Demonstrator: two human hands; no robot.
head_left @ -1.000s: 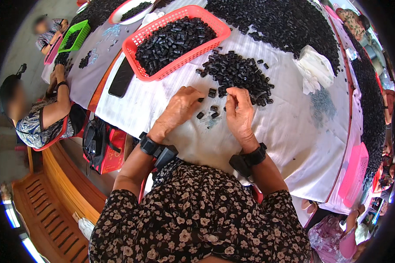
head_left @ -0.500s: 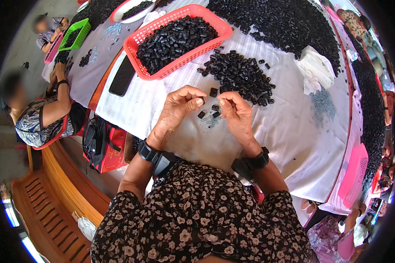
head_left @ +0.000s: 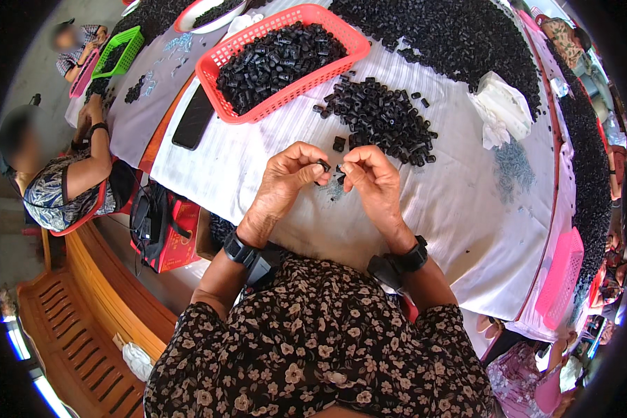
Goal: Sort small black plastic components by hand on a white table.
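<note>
My left hand (head_left: 287, 177) is closed in a pinch on a small black plastic piece (head_left: 322, 166), held just above the white cloth. Close to its right, my right hand (head_left: 373, 180) also pinches with thumb and forefinger; whatever is between those fingertips is too small to name. A single black piece (head_left: 338, 143) lies on the cloth just beyond the fingertips. Another dark bit shows below the fingertips, partly covered by them. Past my right hand spreads a loose pile of short black cylindrical pieces (head_left: 383, 118).
A red plastic basket (head_left: 223, 115) full of black pieces stands at the far left, beside a dark phone (head_left: 194, 118). Crumpled white paper (head_left: 501, 108) and thin bluish bits (head_left: 513, 171) lie right. A large black heap (head_left: 453, 38) covers the back. A person (head_left: 70, 167) works at left.
The left hand has turned its black piece toward the right hand, and the fingertips are closer together. Loose pieces under the fingers are now mostly hidden.
</note>
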